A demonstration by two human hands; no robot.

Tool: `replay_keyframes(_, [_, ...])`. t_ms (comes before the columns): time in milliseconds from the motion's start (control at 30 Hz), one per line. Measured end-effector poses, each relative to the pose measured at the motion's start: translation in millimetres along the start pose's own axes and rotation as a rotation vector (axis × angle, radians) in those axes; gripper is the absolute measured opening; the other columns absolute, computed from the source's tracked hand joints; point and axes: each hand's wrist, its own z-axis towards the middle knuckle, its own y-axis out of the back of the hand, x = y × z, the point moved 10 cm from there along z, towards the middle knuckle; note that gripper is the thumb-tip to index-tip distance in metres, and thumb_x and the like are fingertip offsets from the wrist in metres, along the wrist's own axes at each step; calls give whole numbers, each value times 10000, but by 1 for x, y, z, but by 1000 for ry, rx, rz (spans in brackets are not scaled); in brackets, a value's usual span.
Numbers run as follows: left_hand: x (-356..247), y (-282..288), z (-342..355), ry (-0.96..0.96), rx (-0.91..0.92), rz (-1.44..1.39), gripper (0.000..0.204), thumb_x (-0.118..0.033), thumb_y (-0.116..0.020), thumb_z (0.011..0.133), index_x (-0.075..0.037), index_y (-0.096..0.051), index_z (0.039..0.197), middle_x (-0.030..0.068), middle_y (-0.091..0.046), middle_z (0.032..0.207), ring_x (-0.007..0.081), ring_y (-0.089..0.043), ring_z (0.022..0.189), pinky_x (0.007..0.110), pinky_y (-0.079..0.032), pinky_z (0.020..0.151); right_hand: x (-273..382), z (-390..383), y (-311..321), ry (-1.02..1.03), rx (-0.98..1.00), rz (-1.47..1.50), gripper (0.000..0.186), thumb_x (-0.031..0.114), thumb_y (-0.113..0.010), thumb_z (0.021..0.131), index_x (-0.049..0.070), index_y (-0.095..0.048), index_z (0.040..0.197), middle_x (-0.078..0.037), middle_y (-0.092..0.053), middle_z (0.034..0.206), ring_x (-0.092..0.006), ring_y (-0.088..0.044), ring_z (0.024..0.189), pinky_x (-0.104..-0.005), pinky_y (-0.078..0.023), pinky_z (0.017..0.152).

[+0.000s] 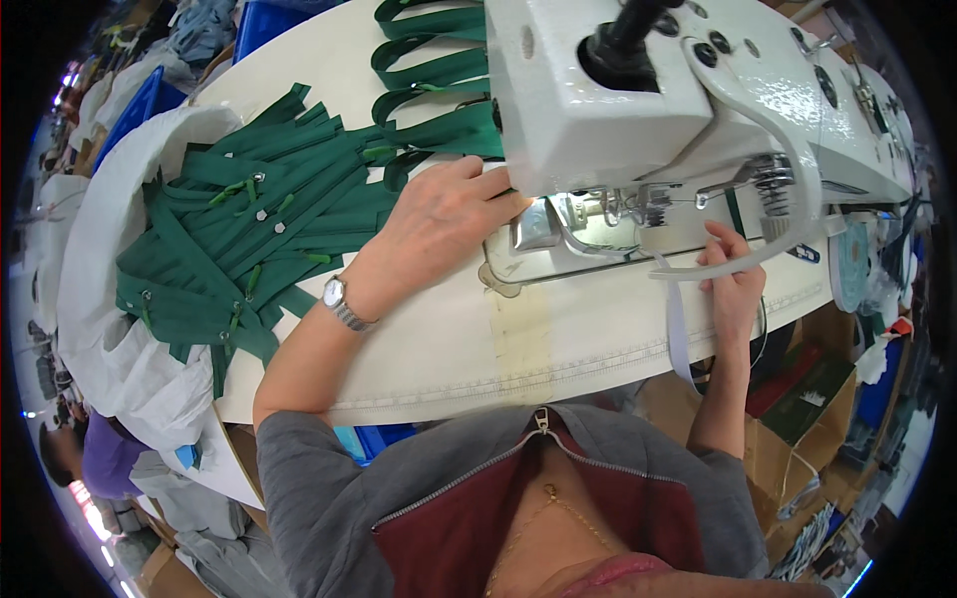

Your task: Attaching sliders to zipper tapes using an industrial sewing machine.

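My left hand (444,219), with a watch on its wrist, reaches to the left side of a white sewing machine (588,130). Its fingers close by a shiny metal guide (536,225) at the stitching area; what they pinch is hidden. On the right, my right hand (736,277) has curled fingers in front of the machine arm, and whatever lies in them cannot be made out. Beside it, a white tape (679,334) hangs over the table's front edge. Green zippers (319,189) with metal pulls lie heaped left of my left hand. Green zipper strips (429,75) form loops behind it.
A ruler strip (598,371) follows the front edge of the white table (429,349). White cloth (95,269) bulges along the left edge. A pale hose (809,189) curves ahead of the machine. A cardboard box (817,429) sits low at the right; blue bins (140,110) stand far left.
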Motion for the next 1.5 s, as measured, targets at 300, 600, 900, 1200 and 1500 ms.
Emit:
replay_keyframes(300, [12, 37, -23, 70, -72, 103, 150, -103, -577, 688, -92, -625, 829, 31, -592, 909, 206, -540, 799, 321, -427, 719, 14, 2, -15, -64, 120, -103, 224, 66, -570, 814, -17, -612, 1018, -3, -547, 676, -61, -483, 565, -210, -412, 499])
replay_keyframes(600, [98, 81, -117, 404, -218, 136, 120, -98, -659, 728, -77, -631, 843, 0, -595, 863, 189, -538, 798, 303, -415, 698, -21, 8, 16, -23, 40, -120, 237, 109, -564, 877, 7, -607, 1087, 60, -470, 665, -15, -351, 544, -167, -263, 474])
replay_keyframes(900, [93, 78, -98, 330, -113, 283, 66, -84, -635, 753, -80, -638, 819, 25, -575, 835, 177, -537, 805, 296, -422, 703, -12, 4, 18, 61, -39, -223, 232, 127, -560, 878, 5, -623, 1066, 57, -495, 718, -24, -357, 615, -173, -273, 529])
replay_keyframes(1200, [25, 41, -65, 633, 71, -1013, 107, -55, -541, 858, -23, -589, 947, 20, -580, 784, 74, -536, 685, 238, -426, 580, -3, -3, 13, 96, -72, -308, 207, 126, -572, 874, 8, -633, 1032, 44, -576, 816, -35, -450, 695, -171, -369, 630])
replay_keyframes(1500, [8, -10, -6, 264, -21, -309, 92, -59, -570, 793, -54, -590, 883, 83, -587, 857, 287, -583, 693, 358, -466, 587, 7, -3, 9, 124, -90, -316, 181, 108, -583, 855, -4, -644, 983, -7, -593, 749, -55, -487, 683, -194, -406, 639])
